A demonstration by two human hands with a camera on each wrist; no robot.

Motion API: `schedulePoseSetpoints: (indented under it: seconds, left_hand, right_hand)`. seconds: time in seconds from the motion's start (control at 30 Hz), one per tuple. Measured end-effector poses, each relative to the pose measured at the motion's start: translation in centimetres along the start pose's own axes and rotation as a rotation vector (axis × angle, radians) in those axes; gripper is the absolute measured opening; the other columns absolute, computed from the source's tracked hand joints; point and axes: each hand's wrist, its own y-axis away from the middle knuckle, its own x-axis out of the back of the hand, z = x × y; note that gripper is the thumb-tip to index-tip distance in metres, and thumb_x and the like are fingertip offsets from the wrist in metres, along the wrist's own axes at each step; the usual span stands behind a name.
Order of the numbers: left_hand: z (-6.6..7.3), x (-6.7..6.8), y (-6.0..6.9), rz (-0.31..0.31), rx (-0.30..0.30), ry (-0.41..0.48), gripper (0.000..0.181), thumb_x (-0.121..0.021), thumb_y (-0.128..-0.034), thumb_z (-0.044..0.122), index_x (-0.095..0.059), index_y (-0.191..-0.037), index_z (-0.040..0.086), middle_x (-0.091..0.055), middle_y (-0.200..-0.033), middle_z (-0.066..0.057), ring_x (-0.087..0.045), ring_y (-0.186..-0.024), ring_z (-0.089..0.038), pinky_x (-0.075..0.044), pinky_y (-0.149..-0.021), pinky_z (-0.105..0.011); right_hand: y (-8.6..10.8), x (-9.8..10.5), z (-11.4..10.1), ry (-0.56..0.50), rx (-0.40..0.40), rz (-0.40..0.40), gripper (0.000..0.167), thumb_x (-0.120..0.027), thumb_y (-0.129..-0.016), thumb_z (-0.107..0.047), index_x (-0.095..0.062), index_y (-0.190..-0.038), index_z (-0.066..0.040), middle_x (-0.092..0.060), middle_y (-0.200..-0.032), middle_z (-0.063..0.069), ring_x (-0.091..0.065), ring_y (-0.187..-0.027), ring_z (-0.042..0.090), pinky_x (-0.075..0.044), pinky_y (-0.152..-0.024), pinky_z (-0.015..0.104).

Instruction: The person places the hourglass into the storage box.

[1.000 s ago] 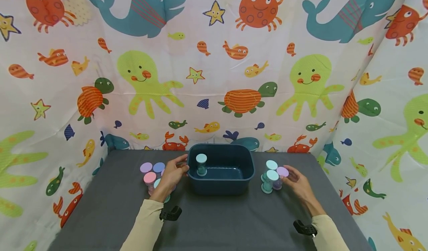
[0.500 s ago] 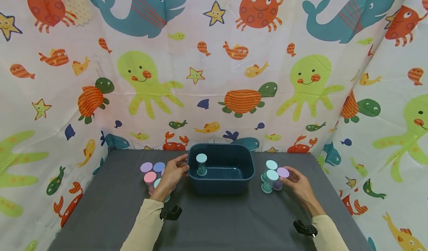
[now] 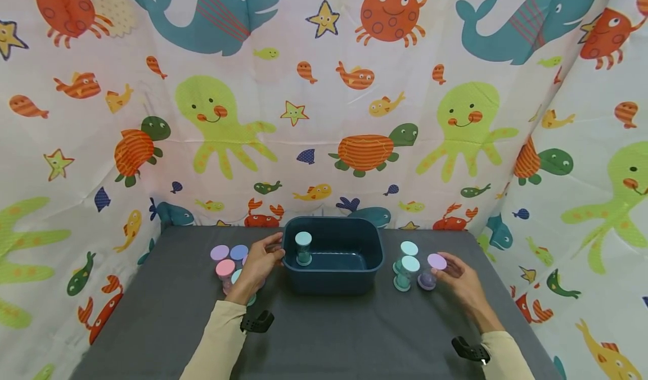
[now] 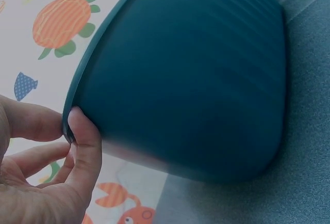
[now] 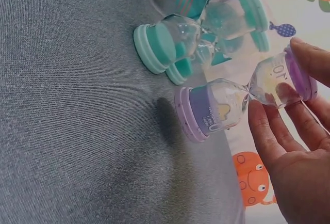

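Pinched at its rim by the left hand (image 3: pixel 260 266), the dark teal bin (image 3: pixel 331 283) needs steadying; right of it, the right hand (image 3: pixel 462 281) grips a tilted purple hourglass (image 5: pixel 219 104), best lifted clear of the teal hourglasses (image 5: pixel 232 13) nearby.

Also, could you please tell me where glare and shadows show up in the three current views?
Head view: fairly even light, with a small glint inside the dark blue bin; left wrist view: duller, with a pale pinkish sheen along one edge of the bin; right wrist view: a dark shadow on the grey tabletop beside the purple hourglass.
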Motion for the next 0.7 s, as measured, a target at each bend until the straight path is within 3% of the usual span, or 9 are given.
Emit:
schedulePoseSetpoints:
  seconds: [0.13, 0.23, 0.37, 0.53, 0.6, 0.7]
  left_hand:
    - [0.1, 0.0, 0.0, -0.005, 0.013, -0.004, 0.05, -0.055, -0.0959, 0.001, -0.047, -0.144, 0.008, -0.053, -0.138, -0.017, -0.057, -0.108, -0.03, -0.056, -0.077, -0.026]
    - [0.3, 0.1, 0.0, 0.0, 0.015, -0.004, 0.049, -0.055, -0.096, 0.001, -0.048, -0.144, 0.009, -0.053, -0.138, -0.017, -0.056, -0.111, -0.033, -0.056, -0.076, -0.025]
    - [0.4, 0.2, 0.0, 0.005, 0.008, -0.001, 0.049, -0.055, -0.0958, 0.001, -0.048, -0.144, 0.008, -0.053, -0.138, -0.017, -0.055, -0.111, -0.034, -0.055, -0.075, -0.024]
    - [0.4, 0.1, 0.0, -0.001, 0.017, -0.002, 0.049, -0.055, -0.0959, 0.001, -0.047, -0.144, 0.008, -0.052, -0.14, -0.018, -0.055, -0.112, -0.035, -0.055, -0.075, -0.024]
    - [0.4, 0.1, 0.1, -0.002, 0.02, -0.003, 0.049, -0.056, -0.0958, 0.002, -0.047, -0.144, 0.008, -0.052, -0.141, -0.018, -0.055, -0.113, -0.035, -0.055, -0.076, -0.025]
    - [0.3, 0.0, 0.1, -0.001, 0.021, -0.007, 0.05, -0.056, -0.0959, 0.002, -0.047, -0.144, 0.008, -0.051, -0.141, -0.018, -0.055, -0.112, -0.033, -0.055, -0.076, -0.025]
  right_hand:
    - [0.1, 0.3, -0.5, 0.008, -0.015, 0.002, 0.067, -0.07, -0.089, -0.043, -0.046, -0.143, -0.012, -0.055, -0.136, 0.005, -0.054, -0.105, -0.01, -0.046, -0.084, 0.011]
    - [0.2, 0.5, -1.2, 0.025, -0.004, -0.005, 0.067, -0.068, -0.09, -0.044, -0.045, -0.145, -0.014, -0.051, -0.142, 0.01, -0.055, -0.118, 0.004, -0.047, -0.089, 0.016]
    - [0.3, 1.1, -2.2, 0.039, 0.014, -0.01, 0.068, -0.066, -0.091, -0.046, -0.043, -0.147, -0.015, -0.046, -0.146, 0.012, -0.05, -0.131, 0.026, -0.049, -0.099, 0.03]
    - [0.5, 2.0, -3.5, 0.025, 0.017, -0.005, 0.071, -0.065, -0.091, -0.047, -0.041, -0.148, -0.014, -0.042, -0.15, 0.017, -0.044, -0.137, 0.036, -0.043, -0.108, 0.05]
    - [0.5, 2.3, -3.8, 0.029, 0.025, 0.002, 0.071, -0.065, -0.091, -0.047, -0.041, -0.148, -0.013, -0.042, -0.15, 0.018, -0.043, -0.138, 0.037, -0.042, -0.108, 0.05]
    - [0.4, 2.7, -4.4, 0.046, 0.042, 0.013, 0.069, -0.065, -0.091, -0.046, -0.042, -0.148, -0.014, -0.044, -0.148, 0.014, -0.047, -0.135, 0.031, -0.048, -0.104, 0.037]
